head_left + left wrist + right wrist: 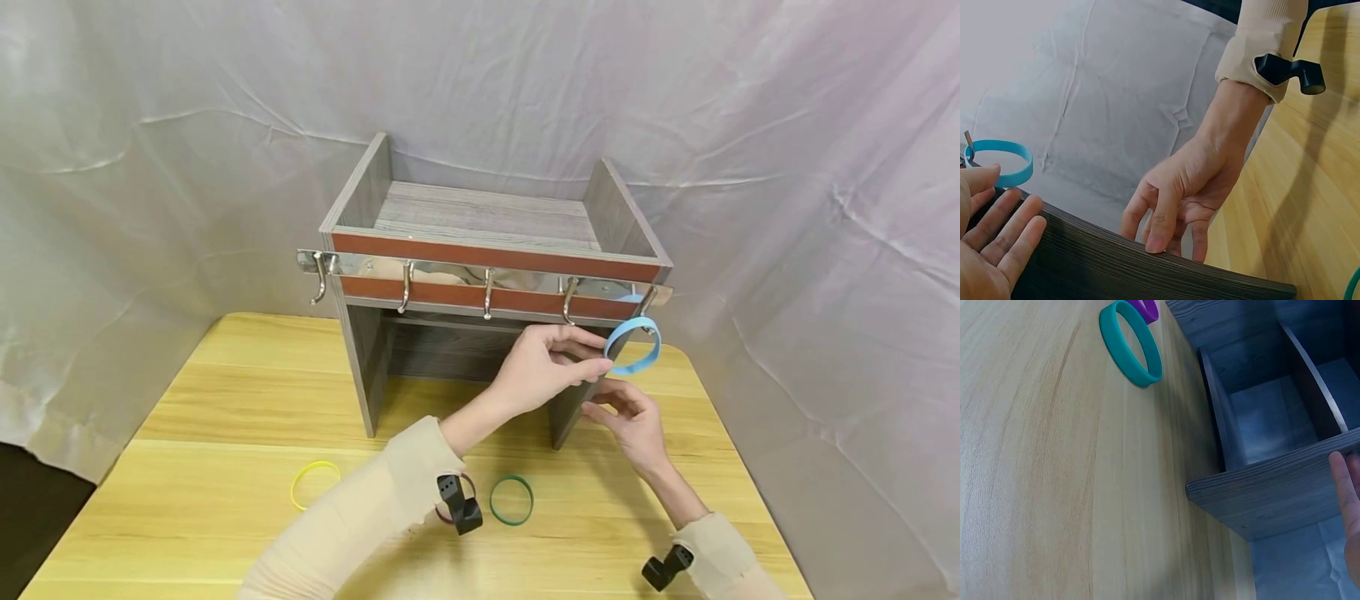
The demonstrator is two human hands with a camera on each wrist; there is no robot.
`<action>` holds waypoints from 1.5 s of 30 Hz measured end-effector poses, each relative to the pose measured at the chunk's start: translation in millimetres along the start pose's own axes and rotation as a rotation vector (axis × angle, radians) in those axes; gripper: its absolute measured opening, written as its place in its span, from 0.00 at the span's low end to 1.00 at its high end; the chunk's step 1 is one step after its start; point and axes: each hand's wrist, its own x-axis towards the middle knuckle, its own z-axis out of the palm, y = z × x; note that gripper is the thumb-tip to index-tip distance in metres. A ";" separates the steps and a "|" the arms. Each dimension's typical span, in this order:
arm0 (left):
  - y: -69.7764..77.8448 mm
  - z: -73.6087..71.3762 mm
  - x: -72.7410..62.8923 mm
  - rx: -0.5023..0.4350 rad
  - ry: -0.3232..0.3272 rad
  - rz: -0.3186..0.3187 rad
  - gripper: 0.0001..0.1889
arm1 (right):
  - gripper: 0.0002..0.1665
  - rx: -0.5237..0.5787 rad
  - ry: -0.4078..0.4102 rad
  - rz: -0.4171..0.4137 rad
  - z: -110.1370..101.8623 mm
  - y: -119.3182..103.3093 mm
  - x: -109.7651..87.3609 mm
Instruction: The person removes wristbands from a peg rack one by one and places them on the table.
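A light blue wristband (pixel 633 367) is at the rightmost metal hook (pixel 651 304) of the rack; whether it goes round the hook or lies beside it I cannot tell. My left hand (pixel 542 367) pinches the band's left side between thumb and forefinger, its other fingers stretched out. Lower and to the right, my right hand (pixel 628 421) holds the front edge of the grey wooden shelf's right side panel (pixel 1110 262), thumb on the edge and fingers along the outer face. In the right wrist view only part of that hand shows.
Several hooks line a metal strip (pixel 450 275) across the shelf's front. On the wooden table (pixel 225 392) lie a yellow band (pixel 297 478), a green band (pixel 531 504) and a purple band (pixel 1150 312), partly covered by the left wrist camera in the head view. Pale sheeting (pixel 247 183) surrounds the table.
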 end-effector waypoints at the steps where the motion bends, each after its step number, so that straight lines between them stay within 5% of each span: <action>1: 0.1 0.1 -0.1 0.003 0.001 0.003 0.14 | 0.18 -0.001 0.001 0.000 0.0 0.3 -0.1; 18: 6.4 -3.1 -9.2 -0.037 0.064 0.060 0.12 | 0.20 -0.015 0.018 0.017 1.6 -1.2 1.3; 32: 12.2 4.5 -15.8 -0.140 0.029 0.062 0.11 | 0.22 -0.008 0.039 0.018 3.3 0.1 1.0; 45: 21.6 7.0 -22.3 -0.155 0.006 0.126 0.12 | 0.27 -0.013 0.060 0.058 4.9 -0.9 1.9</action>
